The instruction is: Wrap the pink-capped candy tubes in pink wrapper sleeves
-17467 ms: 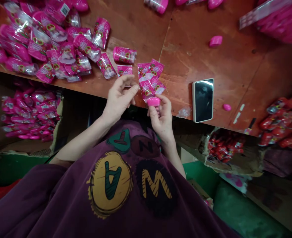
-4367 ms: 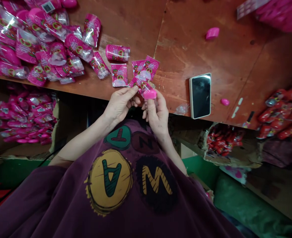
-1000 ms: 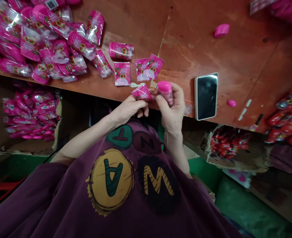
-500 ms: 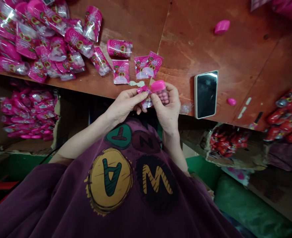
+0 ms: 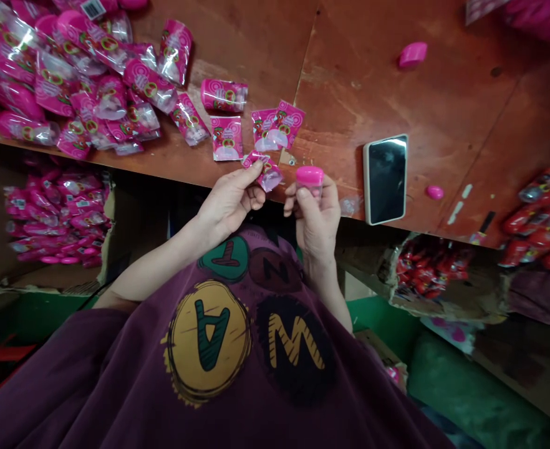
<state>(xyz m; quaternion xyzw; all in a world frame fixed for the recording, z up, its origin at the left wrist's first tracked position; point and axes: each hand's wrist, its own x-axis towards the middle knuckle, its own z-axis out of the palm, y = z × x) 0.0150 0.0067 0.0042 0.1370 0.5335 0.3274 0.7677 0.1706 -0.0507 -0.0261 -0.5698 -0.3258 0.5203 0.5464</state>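
Observation:
Between the thumb and fingers of my left hand (image 5: 232, 201) is a pink printed plastic sleeve (image 5: 270, 174), its clear part toward the right. My right hand (image 5: 317, 215) grips a small clear candy container with a pink cap (image 5: 309, 175), cap upward; the fingers cover most of its body. Sleeve and container are apart, both at the table's front edge. Just beyond my left hand lie flat pink sleeves (image 5: 227, 138), two more of them overlapping (image 5: 277, 126). Farther left rests a container in a pink wrapper (image 5: 224, 95).
A heap of pink wrapped containers (image 5: 92, 93) covers the table's left. A box of pink packs (image 5: 60, 215) stands below it. To the right are a phone (image 5: 386, 179), two loose pink pieces (image 5: 413, 55), red packs (image 5: 544, 218) and a box of red packs (image 5: 431, 268).
My hands have moved apart. The sleeve, earlier beside the container, is now off to the left in my left hand. The container has shifted slightly right and down.

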